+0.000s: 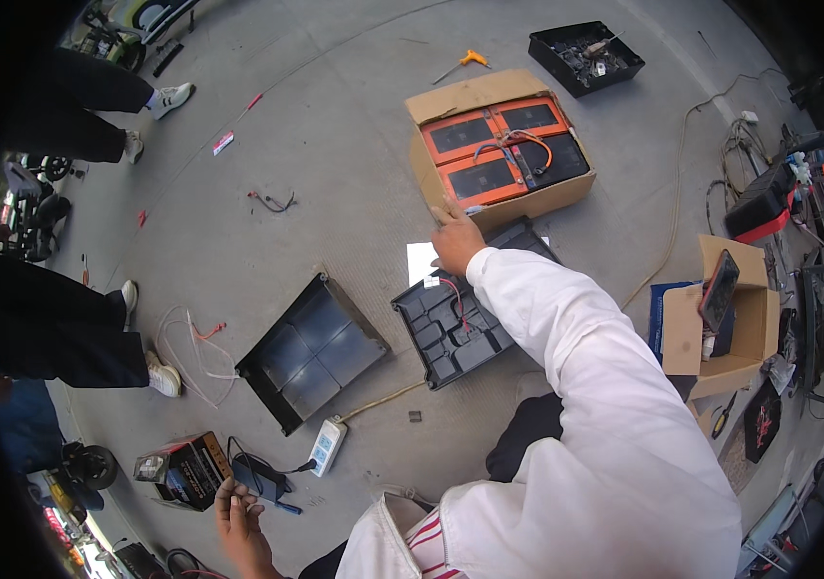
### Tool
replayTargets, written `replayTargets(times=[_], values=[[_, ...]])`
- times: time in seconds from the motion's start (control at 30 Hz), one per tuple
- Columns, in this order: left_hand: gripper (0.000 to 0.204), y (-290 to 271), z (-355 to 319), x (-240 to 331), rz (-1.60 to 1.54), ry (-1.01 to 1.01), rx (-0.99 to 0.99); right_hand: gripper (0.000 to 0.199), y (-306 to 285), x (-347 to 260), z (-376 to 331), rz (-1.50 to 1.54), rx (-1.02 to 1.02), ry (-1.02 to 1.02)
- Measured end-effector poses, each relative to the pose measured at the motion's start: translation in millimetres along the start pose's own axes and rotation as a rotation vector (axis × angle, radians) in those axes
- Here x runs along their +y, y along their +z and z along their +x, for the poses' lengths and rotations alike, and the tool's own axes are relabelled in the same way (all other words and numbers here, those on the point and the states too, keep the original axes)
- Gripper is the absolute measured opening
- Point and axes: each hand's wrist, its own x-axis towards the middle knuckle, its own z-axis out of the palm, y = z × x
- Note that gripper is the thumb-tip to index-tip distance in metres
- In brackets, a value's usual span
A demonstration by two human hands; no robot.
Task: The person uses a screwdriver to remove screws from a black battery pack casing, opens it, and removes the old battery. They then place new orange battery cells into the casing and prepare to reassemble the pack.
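My right arm, in a white sleeve, stretches forward. My right hand (457, 239) is open, fingers out against the near left corner of a cardboard box (537, 204). Orange-and-black battery packs (478, 181) fill the box, with orange and grey cables (516, 140) across their tops. Below that hand lies a black moulded plastic tray (443, 338) with a thin red wire, partly hidden by my sleeve. A white sheet (420, 261) sits beside it. At the lower left my left hand (243, 531) is raised with loosely bent fingers, apparently holding nothing, near a black power adapter (259, 476).
A black open case (315, 355) lies left of the tray. Near it are a white power strip (326, 448) and a printed carton (190, 471). An open cardboard box (753, 333) with a phone (718, 289) stands right. People's shoes (163, 374) are at left; a parts bin (566, 72) is far off.
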Motion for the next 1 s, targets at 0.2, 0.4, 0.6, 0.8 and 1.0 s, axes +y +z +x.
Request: replayTargets(times=[0.2,0.4,0.6,0.8,1.0], values=[[0.033,-5,2,-6,0.033,-0.012,-0.016,0.021,-15,40,-33,0.614,0.631,0.157],[0.035,21,20,-2,0.098,-0.058,-0.061,0.028,3,136,-95,0.393,0.685,0.528],[0.034,42,26,0,0.177,-0.067,-0.091,0.060,-26,143,-44,0.393,0.420,0.749],[0.036,53,18,2,0.275,-0.058,-0.121,0.125,-34,158,-5,0.400,0.242,1.028],[0.035,54,9,2,0.353,-0.096,-0.112,0.062,-23,188,7,0.366,0.224,0.782]])
